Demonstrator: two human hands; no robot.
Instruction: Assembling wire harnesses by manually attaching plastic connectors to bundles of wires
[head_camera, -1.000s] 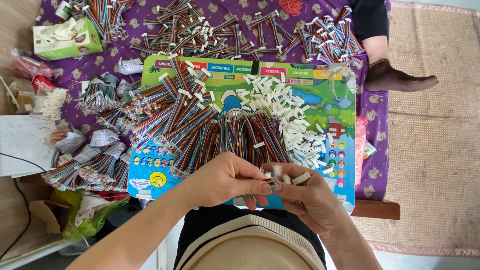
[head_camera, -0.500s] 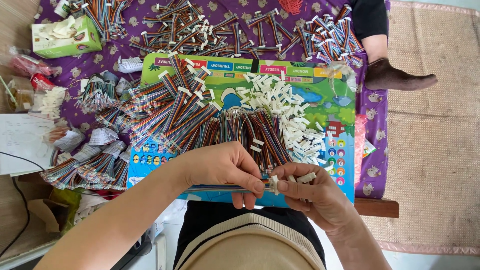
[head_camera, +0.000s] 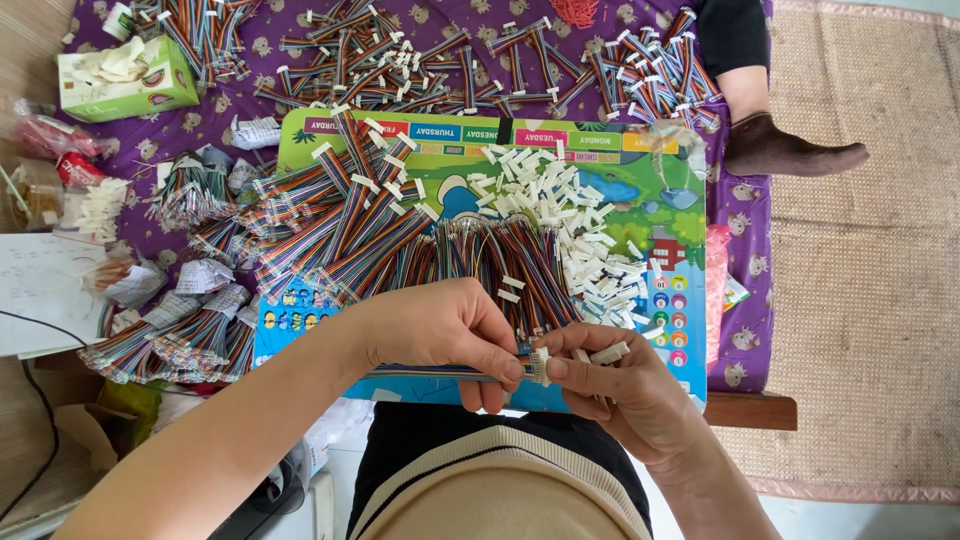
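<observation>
Pinching with curled fingers, the left hand (head_camera: 440, 330) is closed around a rainbow-coloured ribbon cable (head_camera: 440, 371), its thumb and forefinger clamped near the cable's right end. The cable lies nearly level, its long axis running left to right across the near edge of the bench (head_camera: 750, 408), just above the person's lap. Its right end points at the right hand (head_camera: 620, 395), which is closed too: thumb and fingertips hold a small white connector (head_camera: 541, 366) right against the cable's tip, while further white connectors are tucked between its other fingers. The two hands almost touch at the connector. Beyond them, on a colourful picture board (head_camera: 650, 190), a row of rainbow cables (head_camera: 480, 260) lies fanned out, with a heap of loose white connectors (head_camera: 570, 220) just to its right. More cable bundles (head_camera: 400, 60) are scattered over the purple cloth (head_camera: 745, 270) farther back, near a green tissue box (head_camera: 125, 80).
</observation>
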